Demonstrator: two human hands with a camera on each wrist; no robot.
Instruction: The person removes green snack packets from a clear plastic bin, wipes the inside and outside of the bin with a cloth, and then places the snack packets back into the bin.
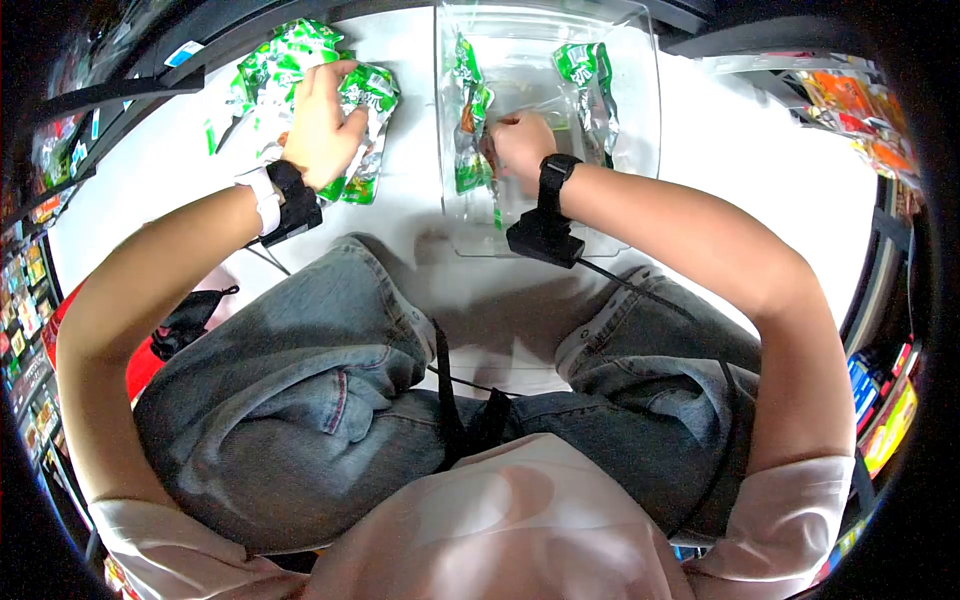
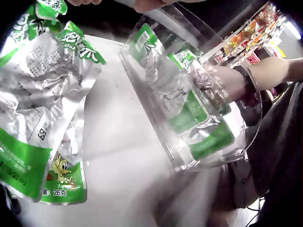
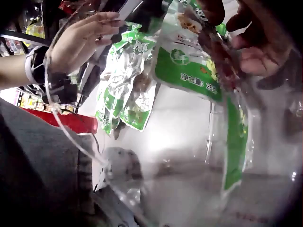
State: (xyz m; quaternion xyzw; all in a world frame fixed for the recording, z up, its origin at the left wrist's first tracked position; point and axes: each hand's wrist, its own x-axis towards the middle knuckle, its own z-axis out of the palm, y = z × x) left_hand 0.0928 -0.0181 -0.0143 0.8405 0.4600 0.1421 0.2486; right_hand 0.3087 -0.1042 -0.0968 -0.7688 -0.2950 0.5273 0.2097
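Observation:
My left hand (image 1: pixel 325 125) rests on a pile of green-and-silver snack packets (image 1: pixel 290 50), its fingers spread fairly straight over them. In the left wrist view, the nearest packets (image 2: pixel 35 94) show printed backs and a cartoon duck. My right hand (image 1: pixel 524 145) is inside a clear plastic bin (image 1: pixel 648 120), fingers curled beside the snack packets (image 1: pixel 467 165) that stand along its left wall. The right wrist view has the fingertips (image 3: pixel 258 64) right at the edge of those packets (image 3: pixel 189 71); I cannot tell whether they grip one. Another packet (image 1: pixel 590 85) leans at the bin's right side.
The pile and bin sit on a white surface (image 1: pixel 415 130) in front of my knees. Dark shelf edges (image 1: pixel 770 38) border it at the back, and hanging snack bags (image 1: pixel 850 105) are at the right. A cable (image 1: pixel 640 290) trails from the right wrist camera.

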